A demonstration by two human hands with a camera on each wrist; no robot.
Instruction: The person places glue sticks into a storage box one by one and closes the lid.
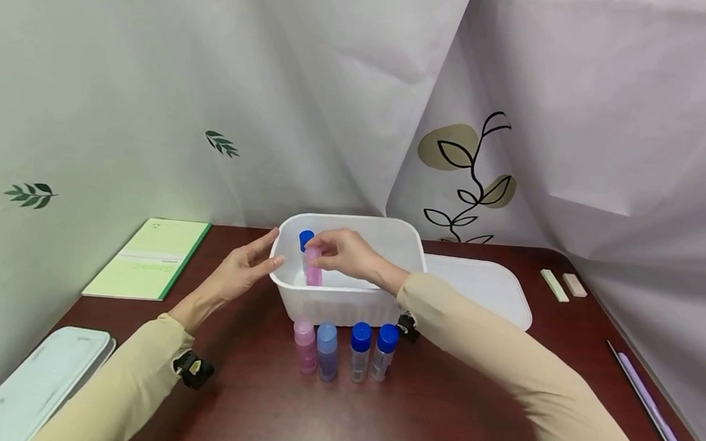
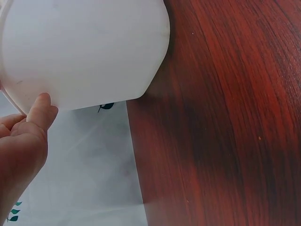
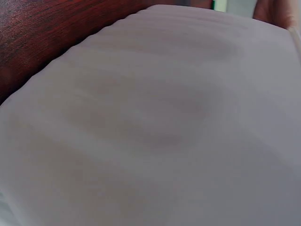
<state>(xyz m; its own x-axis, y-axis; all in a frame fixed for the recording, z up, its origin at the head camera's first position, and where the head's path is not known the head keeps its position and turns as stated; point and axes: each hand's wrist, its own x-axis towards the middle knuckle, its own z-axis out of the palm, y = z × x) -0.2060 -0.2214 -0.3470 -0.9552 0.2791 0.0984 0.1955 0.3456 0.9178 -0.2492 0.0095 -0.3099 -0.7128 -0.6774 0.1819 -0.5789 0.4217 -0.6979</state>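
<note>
A person's right hand [image 1: 346, 252] reaches over the near rim into a white tub [image 1: 348, 300], fingers pinching a pink bottle [image 1: 312, 266] by its cap. The bottle stands upright, its long axis vertical, hanging directly below the fingertips inside the tub's left end. A blue-capped bottle [image 1: 306, 239] stands just behind it. The left hand [image 1: 242, 271] lies outside the tub's left wall, fingers straight, thumb touching the rim. Four more bottles [image 1: 345, 349] stand in a row nearer the person, in front of the tub.
</note>
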